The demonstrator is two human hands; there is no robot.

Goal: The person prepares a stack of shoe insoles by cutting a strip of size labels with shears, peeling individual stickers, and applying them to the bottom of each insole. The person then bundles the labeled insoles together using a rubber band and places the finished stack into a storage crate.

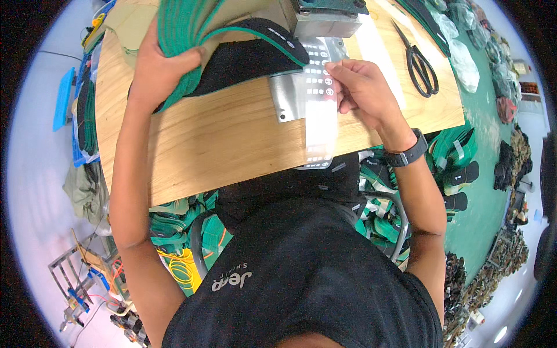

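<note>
My left hand (162, 72) is wrapped round a bundle of green-edged insoles (184, 26) at the far left of the table. One black insole (238, 61) with a green rim and a small pale print at its tip fans out from the bundle toward the metal plate (286, 95). Between the thumb and fingers of my right hand (365, 90) is the edge of a pale label strip (321, 124) with rows of dark printing. The strip lies over the plate and hangs past the table's near edge. A metal press head (331, 23) stands just beyond it.
Black-handled scissors (420, 66) lie on the wooden table (220, 156) at right. More insoles (426, 20) sit at the far right corner. Bundles of green insoles (455, 151) crowd the floor below, near a yellow coiled hose (183, 269) and a chair frame (400, 223).
</note>
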